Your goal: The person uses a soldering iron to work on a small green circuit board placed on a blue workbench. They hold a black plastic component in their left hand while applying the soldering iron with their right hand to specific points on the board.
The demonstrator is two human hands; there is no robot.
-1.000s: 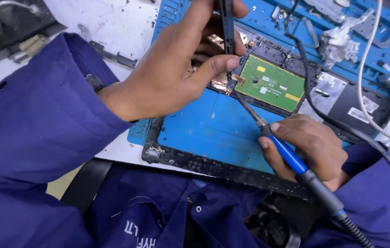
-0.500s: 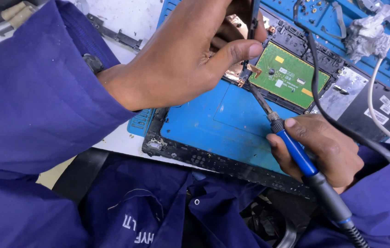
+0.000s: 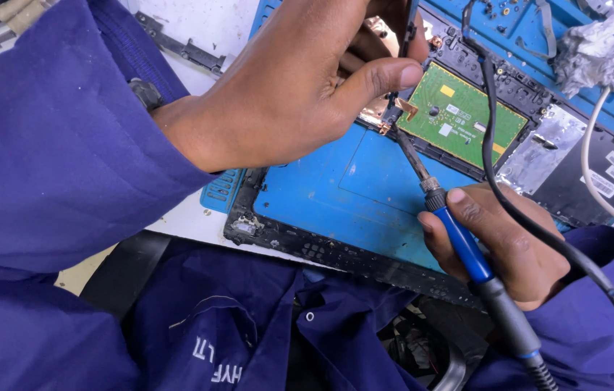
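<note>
My right hand (image 3: 511, 242) grips a blue-handled soldering iron (image 3: 464, 245), its dark tip reaching up-left to a small copper piece at the corner of a green circuit board (image 3: 460, 114). My left hand (image 3: 299, 80) is closed above that corner, pinching a thin dark tool (image 3: 409, 29) between thumb and fingers over the same spot. The board sits in a black frame on a blue work mat (image 3: 350, 195). My left hand hides the part of the frame beneath it.
A black cable (image 3: 538, 224) runs from the iron across the mat. A crumpled grey wad (image 3: 593, 47) and a white cable (image 3: 596, 181) lie at the upper right. A silver-and-black panel (image 3: 560, 156) sits right of the board. Blue sleeves fill the left.
The view has closed in and shifted. My left hand has come lower over the board corner, and the iron's tip stays at the copper piece.
</note>
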